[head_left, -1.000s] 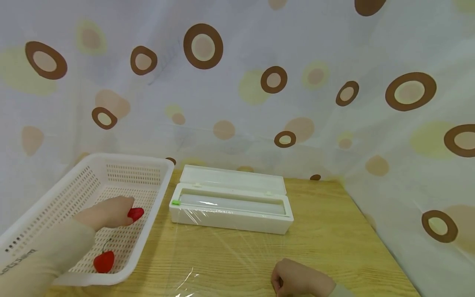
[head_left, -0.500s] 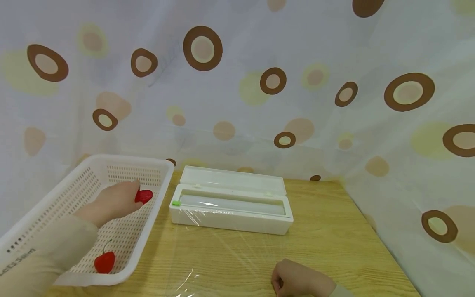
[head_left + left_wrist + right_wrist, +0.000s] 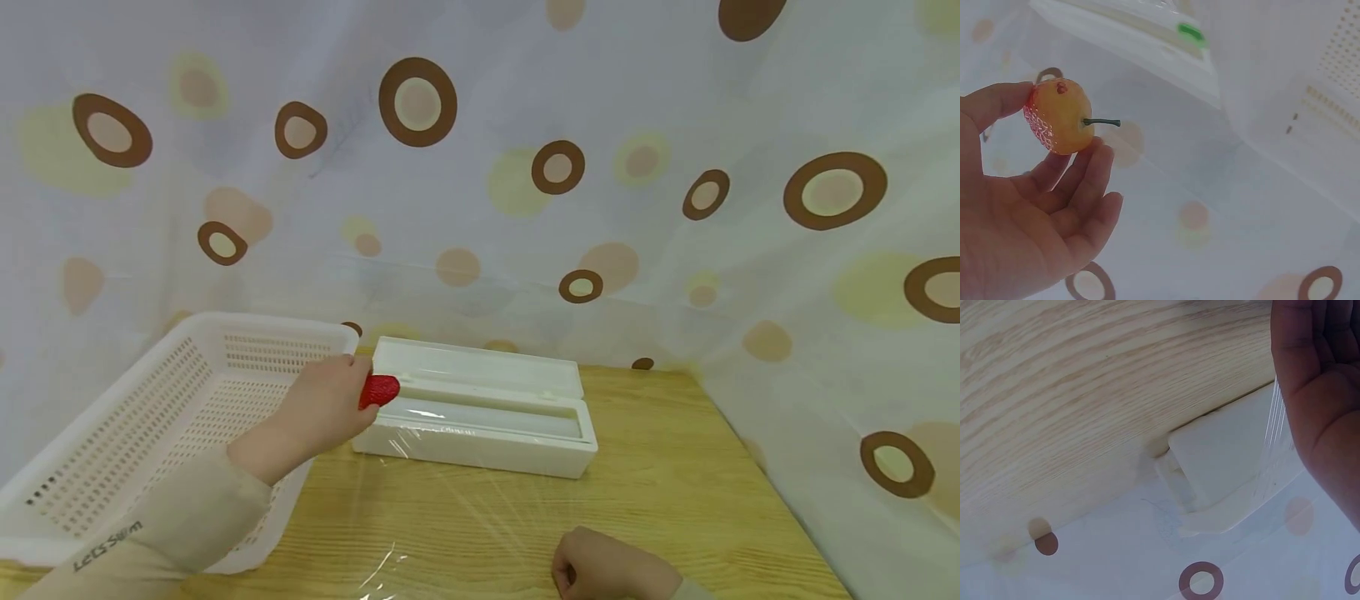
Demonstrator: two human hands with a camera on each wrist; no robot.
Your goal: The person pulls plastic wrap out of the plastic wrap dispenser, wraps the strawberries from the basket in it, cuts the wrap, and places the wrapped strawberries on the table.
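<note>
My left hand [image 3: 322, 404] pinches a red-and-yellow fruit [image 3: 378, 391], held in the air over the left end of a white cling film box. In the left wrist view the fruit [image 3: 1063, 117] shows a bumpy red side, a smooth yellow side and a short green stem, gripped between thumb and fingertips. The cling film box [image 3: 480, 450] has its lid [image 3: 480, 371] raised, and the roll lies inside. Clear cling film [image 3: 465, 517] stretches from it over the table towards me. At the film's right side, my right hand [image 3: 603, 562] is curled, holding the film's edge.
A white perforated basket [image 3: 127, 400] stands at the left, partly covered by my left sleeve [image 3: 195, 508]. Wooden table [image 3: 652, 467] extends to the right of the box. A dotted curtain [image 3: 480, 167] closes off the back and right side.
My left hand has lifted the fruit out of the basket and carried it right, towards the box. The arm now covers the red fruit seen in the basket. My right hand keeps its place.
</note>
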